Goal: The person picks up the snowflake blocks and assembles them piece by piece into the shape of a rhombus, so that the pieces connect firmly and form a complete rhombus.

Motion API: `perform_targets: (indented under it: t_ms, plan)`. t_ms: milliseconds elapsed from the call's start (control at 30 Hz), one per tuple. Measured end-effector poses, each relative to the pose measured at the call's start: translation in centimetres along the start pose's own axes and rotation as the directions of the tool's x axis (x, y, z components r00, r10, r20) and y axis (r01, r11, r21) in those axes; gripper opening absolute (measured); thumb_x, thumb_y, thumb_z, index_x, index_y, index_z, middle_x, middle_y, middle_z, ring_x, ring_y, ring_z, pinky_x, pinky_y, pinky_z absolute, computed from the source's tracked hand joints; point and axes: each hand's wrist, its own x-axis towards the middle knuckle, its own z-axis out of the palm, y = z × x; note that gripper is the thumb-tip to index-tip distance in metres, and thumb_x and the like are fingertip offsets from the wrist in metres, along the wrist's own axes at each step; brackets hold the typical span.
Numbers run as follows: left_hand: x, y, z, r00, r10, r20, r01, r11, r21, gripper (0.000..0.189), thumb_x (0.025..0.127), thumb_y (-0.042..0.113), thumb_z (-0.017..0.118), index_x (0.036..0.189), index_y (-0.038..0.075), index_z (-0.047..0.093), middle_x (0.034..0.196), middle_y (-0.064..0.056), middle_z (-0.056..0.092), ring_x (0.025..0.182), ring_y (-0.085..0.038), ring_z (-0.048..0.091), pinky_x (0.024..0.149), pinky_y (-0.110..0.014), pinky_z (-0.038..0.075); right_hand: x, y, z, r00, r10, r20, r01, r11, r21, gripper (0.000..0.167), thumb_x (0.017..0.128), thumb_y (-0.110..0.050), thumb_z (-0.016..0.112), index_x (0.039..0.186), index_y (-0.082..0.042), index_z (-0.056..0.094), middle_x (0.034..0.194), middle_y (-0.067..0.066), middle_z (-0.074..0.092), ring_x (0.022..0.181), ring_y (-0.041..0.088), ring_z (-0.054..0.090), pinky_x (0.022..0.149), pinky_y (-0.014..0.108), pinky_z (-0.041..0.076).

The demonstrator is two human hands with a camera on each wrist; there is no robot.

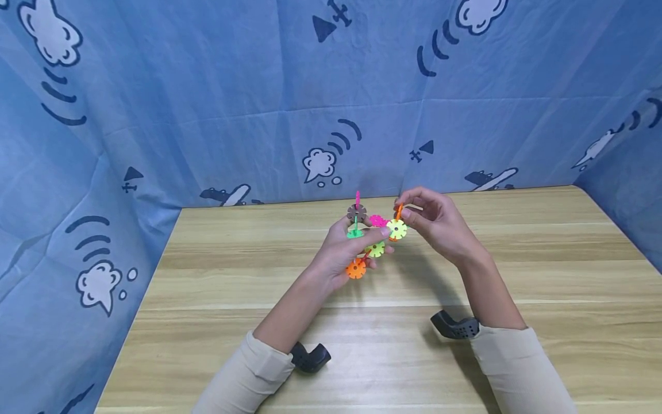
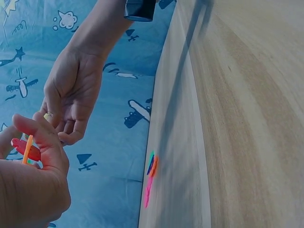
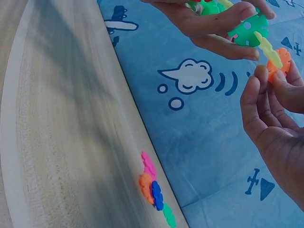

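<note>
My left hand [image 1: 341,250] grips a joined cluster of notched plastic discs. In the head view its pieces include a brown disc [image 1: 356,213], an orange disc [image 1: 355,268] and a yellow-green disc [image 1: 376,249]. My right hand [image 1: 437,221] pinches an orange disc [image 3: 280,61] between thumb and fingers. That disc meets the edge of a pale yellow disc [image 1: 396,229], which the left thumb nearly touches. The right wrist view shows a green disc [image 3: 250,31] beside the yellow one. Left fingers hide part of the cluster.
Loose discs lie on the wooden table [image 1: 217,322] near its far edge: a pink disc [image 3: 148,164], an orange disc [image 3: 146,186], a blue disc [image 3: 157,195] and a green disc [image 3: 169,216]. A blue patterned cloth [image 1: 207,115] hangs behind.
</note>
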Motion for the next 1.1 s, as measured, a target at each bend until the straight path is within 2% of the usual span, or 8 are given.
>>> perform_targets:
  t_ms: [200, 300, 400, 533, 700, 900, 1100]
  plan:
    - [-0.03, 0.13, -0.01, 1.000, 0.023, 0.005, -0.023, 0.999, -0.022, 0.033, 0.095, 0.010, 0.081, 0.108, 0.019, 0.052, 0.091, -0.004, 0.078, 0.073, -0.013, 0.077, 0.047, -0.019, 0.050, -0.19, 0.01, -0.45, 0.999, -0.007, 0.034, 0.008, 1.000, -0.029, 0.022, 0.107, 0.000, 0.062, 0.127, -0.003, 0.068, 0.120, -0.001, 0.072, 0.104, 0.008, 0.073, 0.090, 0.019, 0.062]
    - [-0.01, 0.20, -0.02, 0.999, 0.031, 0.008, -0.031, 0.998, -0.055, 0.033, 0.096, 0.008, 0.080, 0.105, 0.019, 0.050, 0.097, -0.012, 0.080, 0.071, -0.013, 0.075, 0.046, -0.018, 0.049, -0.29, -0.07, -0.67, 0.998, -0.013, 0.061, 0.012, 1.000, 0.009, 0.027, 0.107, 0.001, 0.061, 0.132, -0.003, 0.067, 0.126, 0.001, 0.073, 0.107, 0.007, 0.073, 0.088, 0.017, 0.060]
    - [-0.08, 0.26, -0.03, 0.999, 0.037, 0.012, -0.036, 0.996, -0.084, 0.033, 0.097, 0.007, 0.078, 0.104, 0.019, 0.048, 0.100, -0.012, 0.079, 0.070, -0.012, 0.075, 0.045, -0.017, 0.048, -0.35, -0.08, -0.72, 0.995, -0.035, 0.097, 0.031, 0.999, 0.044, 0.033, 0.105, 0.004, 0.061, 0.138, -0.003, 0.065, 0.131, 0.001, 0.074, 0.114, 0.010, 0.073, 0.089, 0.018, 0.060]
    - [-0.10, 0.26, -0.07, 0.999, 0.050, 0.016, -0.048, 0.993, -0.104, 0.032, 0.098, 0.008, 0.077, 0.105, 0.019, 0.048, 0.095, -0.007, 0.077, 0.068, -0.012, 0.073, 0.045, -0.017, 0.047, -0.32, 0.08, -0.67, 0.986, -0.076, 0.151, 0.058, 0.991, 0.120, 0.048, 0.100, 0.013, 0.064, 0.146, 0.000, 0.058, 0.138, 0.003, 0.072, 0.125, 0.015, 0.072, 0.098, 0.023, 0.062]
    - [-0.09, 0.28, -0.08, 0.999, 0.044, 0.007, -0.043, 0.994, -0.103, 0.033, 0.098, 0.009, 0.078, 0.109, 0.017, 0.048, 0.093, -0.007, 0.075, 0.068, -0.012, 0.072, 0.046, -0.018, 0.047, -0.26, 0.23, -0.55, 0.981, -0.077, 0.176, 0.048, 0.986, 0.162, 0.064, 0.091, 0.019, 0.072, 0.149, -0.001, 0.054, 0.142, 0.003, 0.070, 0.124, 0.014, 0.072, 0.096, 0.025, 0.064]
    - [-0.13, 0.24, -0.07, 0.999, 0.038, 0.012, -0.036, 0.992, -0.118, 0.033, 0.098, 0.010, 0.078, 0.109, 0.017, 0.047, 0.098, -0.007, 0.077, 0.069, -0.013, 0.074, 0.045, -0.017, 0.047, -0.11, 0.39, -0.19, 0.984, -0.078, 0.163, 0.059, 0.991, 0.119, 0.064, 0.090, 0.017, 0.074, 0.148, -0.003, 0.056, 0.140, -0.001, 0.072, 0.121, 0.013, 0.072, 0.093, 0.023, 0.064]
    - [-0.20, 0.33, -0.03, 0.998, 0.043, 0.035, -0.038, 0.991, -0.128, 0.033, 0.099, 0.010, 0.076, 0.109, 0.019, 0.046, 0.093, -0.006, 0.079, 0.066, -0.012, 0.073, 0.045, -0.017, 0.046, 0.00, 0.67, 0.08, 0.982, -0.101, 0.159, 0.080, 0.988, 0.134, 0.059, 0.093, 0.008, 0.076, 0.147, -0.007, 0.059, 0.139, -0.004, 0.073, 0.129, 0.011, 0.070, 0.099, 0.023, 0.062]
